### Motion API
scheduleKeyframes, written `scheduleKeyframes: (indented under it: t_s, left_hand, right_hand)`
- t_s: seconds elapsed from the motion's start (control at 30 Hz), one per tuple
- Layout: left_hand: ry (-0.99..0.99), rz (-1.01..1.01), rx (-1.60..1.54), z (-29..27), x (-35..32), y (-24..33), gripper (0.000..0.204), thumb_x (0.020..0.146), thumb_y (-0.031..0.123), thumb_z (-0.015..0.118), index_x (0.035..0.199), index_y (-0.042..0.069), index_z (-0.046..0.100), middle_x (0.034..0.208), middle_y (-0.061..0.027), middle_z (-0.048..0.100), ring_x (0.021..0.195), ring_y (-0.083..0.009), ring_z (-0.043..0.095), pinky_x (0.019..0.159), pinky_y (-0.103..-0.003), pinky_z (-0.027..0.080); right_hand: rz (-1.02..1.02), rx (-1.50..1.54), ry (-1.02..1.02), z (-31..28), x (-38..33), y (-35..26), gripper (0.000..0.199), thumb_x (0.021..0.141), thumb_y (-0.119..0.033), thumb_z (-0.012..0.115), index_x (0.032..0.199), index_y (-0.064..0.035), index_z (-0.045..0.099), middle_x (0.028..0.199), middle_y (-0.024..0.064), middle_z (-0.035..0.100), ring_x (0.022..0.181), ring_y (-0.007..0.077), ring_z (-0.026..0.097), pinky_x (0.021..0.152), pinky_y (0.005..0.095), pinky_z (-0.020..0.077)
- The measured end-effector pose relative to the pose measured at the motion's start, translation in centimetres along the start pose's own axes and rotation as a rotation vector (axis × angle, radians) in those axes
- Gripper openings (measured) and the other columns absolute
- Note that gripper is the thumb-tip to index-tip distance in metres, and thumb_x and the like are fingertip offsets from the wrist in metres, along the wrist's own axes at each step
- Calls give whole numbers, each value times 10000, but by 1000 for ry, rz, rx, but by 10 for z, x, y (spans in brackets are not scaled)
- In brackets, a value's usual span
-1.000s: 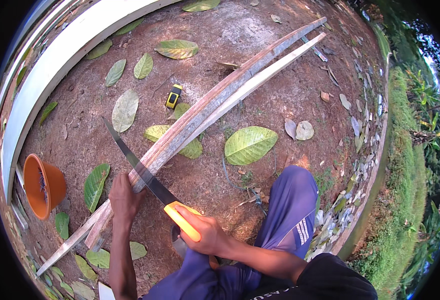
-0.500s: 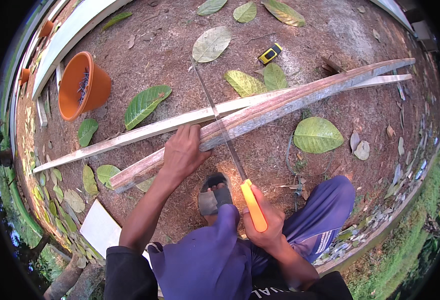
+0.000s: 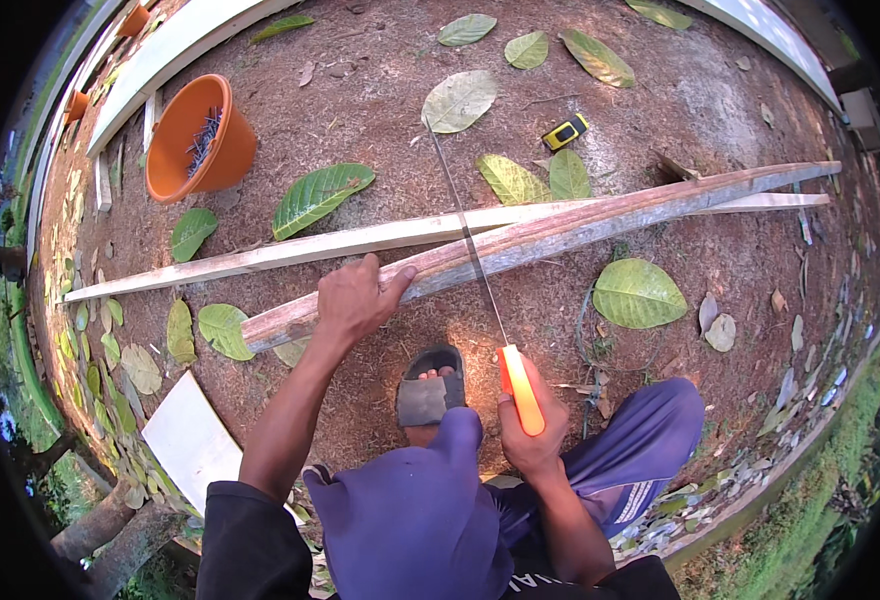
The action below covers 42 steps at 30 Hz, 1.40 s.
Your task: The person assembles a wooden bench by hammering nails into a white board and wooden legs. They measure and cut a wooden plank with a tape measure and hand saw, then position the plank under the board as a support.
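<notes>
My right hand [image 3: 536, 420] is wrapped round the yellow-orange handle of a handsaw [image 3: 522, 392]. The saw's long thin blade lies across a rough-edged wooden plank [image 3: 570, 222], and its tip reaches out beyond the far side. To the left of the blade, my left hand [image 3: 355, 302] grips the plank, fingers over its far edge and thumb along the top. Under the plank, crossing it at a shallow angle, runs a paler, narrower wooden strip [image 3: 290, 252]. My sandalled foot [image 3: 430, 390] is on the ground just in front of the plank.
An orange bucket [image 3: 238, 150] holding nails stands at the far left. A yellow and black tape measure [image 3: 565, 131] lies beyond the plank. Large leaves [image 3: 640, 293] are scattered over the brown ground. A white board [image 3: 192, 440] lies at the near left, and a long pale beam [image 3: 175, 55] at the far left.
My right hand has pushed the saw slightly forward across the plank. My left hand keeps its hold, its thumb now on top. The whole view has shifted a little.
</notes>
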<state>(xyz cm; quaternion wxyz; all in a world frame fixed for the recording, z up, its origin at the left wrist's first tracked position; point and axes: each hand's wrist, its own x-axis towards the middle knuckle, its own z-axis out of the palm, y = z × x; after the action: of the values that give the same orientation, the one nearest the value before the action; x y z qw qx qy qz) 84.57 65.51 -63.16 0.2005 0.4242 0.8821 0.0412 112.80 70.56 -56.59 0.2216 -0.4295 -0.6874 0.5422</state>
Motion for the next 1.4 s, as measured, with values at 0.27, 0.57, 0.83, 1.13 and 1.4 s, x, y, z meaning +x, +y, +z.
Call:
scheduleKeyframes:
  t_s: [0.27,0.57,0.83,1.13,1.4]
  left_hand:
    - [291,42,-18,57,-3,-9,626,880,639,646,825,19,572,783,-226,654,689,-390,657,630,-509,506]
    - [353,136,-1,45,17,-23,573,865,574,713,810,24,564,739,-206,636,670,-408,640,624,-512,488]
    - [215,77,40,24,13,-17,652,904,646,626,777,8,579,688,-213,644,647,-409,656,647,-523,504]
    - [166,36,38,20,19,-12,686,908,666,602,812,-13,629,714,-237,669,694,-431,680,660,-546,507]
    - [67,128,32,-9,8,-8,688,757,650,765,968,16,603,759,-190,667,742,-381,681,689,-499,509]
  right_hand:
    - [-41,-54,-84,2,-17,21,631,863,-64,672,1464,-45,482,1194,225,690,1022,384,711,853,416,581]
    - [-68,-23,-31,14,-15,26,655,854,-86,695,1467,-32,470,1187,233,687,1001,415,698,837,434,577]
    - [-83,-3,-27,22,-15,29,664,849,-82,690,1472,-30,465,1169,239,688,972,420,701,818,444,581]
    - [-127,-3,3,20,-11,32,658,844,-81,703,1459,-15,479,1187,237,687,996,402,706,839,430,584]
    - [-109,-35,-35,9,-2,13,633,842,-63,696,1439,9,499,1133,234,707,944,387,724,813,412,587]
